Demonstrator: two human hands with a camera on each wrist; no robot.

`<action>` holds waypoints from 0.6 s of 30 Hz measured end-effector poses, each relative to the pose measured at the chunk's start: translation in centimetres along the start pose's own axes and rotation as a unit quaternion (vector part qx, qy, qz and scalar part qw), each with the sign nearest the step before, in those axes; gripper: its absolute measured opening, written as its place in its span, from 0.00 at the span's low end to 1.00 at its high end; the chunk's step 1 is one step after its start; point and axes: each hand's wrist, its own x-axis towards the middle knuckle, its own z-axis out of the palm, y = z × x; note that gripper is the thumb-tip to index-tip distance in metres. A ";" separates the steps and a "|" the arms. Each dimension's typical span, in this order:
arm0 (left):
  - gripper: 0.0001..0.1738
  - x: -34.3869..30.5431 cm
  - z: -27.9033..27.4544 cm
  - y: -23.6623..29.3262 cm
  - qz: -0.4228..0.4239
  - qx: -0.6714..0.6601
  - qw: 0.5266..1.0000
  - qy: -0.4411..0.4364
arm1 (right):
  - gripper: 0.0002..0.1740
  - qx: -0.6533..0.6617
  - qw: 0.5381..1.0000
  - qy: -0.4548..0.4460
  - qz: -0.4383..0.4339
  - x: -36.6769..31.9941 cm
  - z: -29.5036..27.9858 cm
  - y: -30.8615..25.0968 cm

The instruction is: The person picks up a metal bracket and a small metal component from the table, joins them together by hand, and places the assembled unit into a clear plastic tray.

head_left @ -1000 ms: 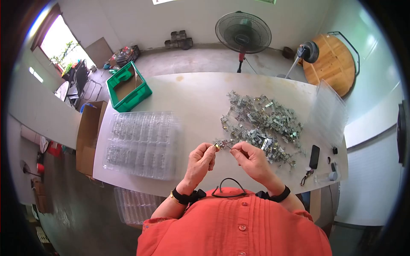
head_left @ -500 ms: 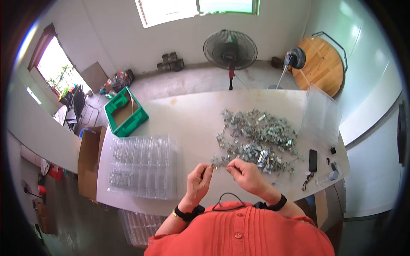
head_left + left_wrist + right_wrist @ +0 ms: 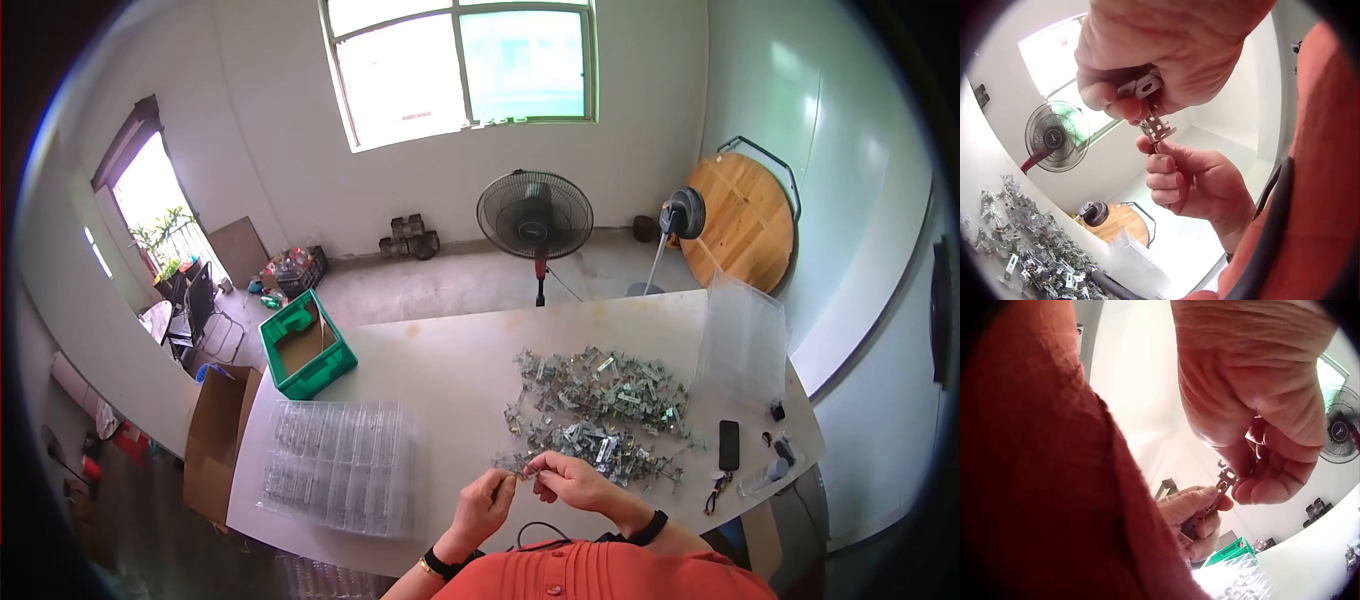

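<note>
Closer together than before: the left hand (image 3: 483,508) and the right hand (image 3: 578,487)

Both hands also sit lower in the head view, and more of the window (image 3: 405,90) shows. The left hand pinches a small metal part (image 3: 1157,129), its thumb and bent fingers hiding one end. The right hand has thumb and finger pinched together at the other end, but what those tips grip is hard to make out. That part is held between the two hands, in front of the red shirt (image 3: 590,575), which is cut off at the bottom. Just past the hands, a big heap of metal bits (image 3: 600,385) lies on the white table (image 3: 455,400), too jumbled to tell pieces apart. To the left are stacked clear trays (image 3: 405,505) with blurry bits inside. Behind them is a green crate (image 3: 340,372). A black phone (image 3: 729,446) lies to the right. More trays (image 3: 330,580) at the bottom edge are mostly cut off
</note>
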 end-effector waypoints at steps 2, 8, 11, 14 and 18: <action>0.04 0.1 0.6 0.1 0.015 -0.007 1.000 0.008 | 0.13 0.027 0.999 -0.017 0.017 -0.2 -0.9 -0.2; 0.05 0.0 2.0 0.3 0.032 -0.005 0.999 -0.025 | 0.13 0.013 0.999 -0.002 0.035 -0.2 -2.3 0.9; 0.06 0.0 2.5 0.4 0.049 -0.002 0.996 -0.075 | 0.11 -0.015 0.999 0.009 -0.027 0.2 -2.9 2.2; 0.06 -0.2 3.3 0.7 0.041 -0.011 0.992 -0.122 | 0.09 0.077 0.993 0.070 -0.059 0.3 -3.2 2.2; 0.09 0.1 3.6 -0.6 -0.070 -0.051 0.991 -0.107 | 0.08 0.020 0.988 0.075 -0.133 -0.2 -3.5 1.5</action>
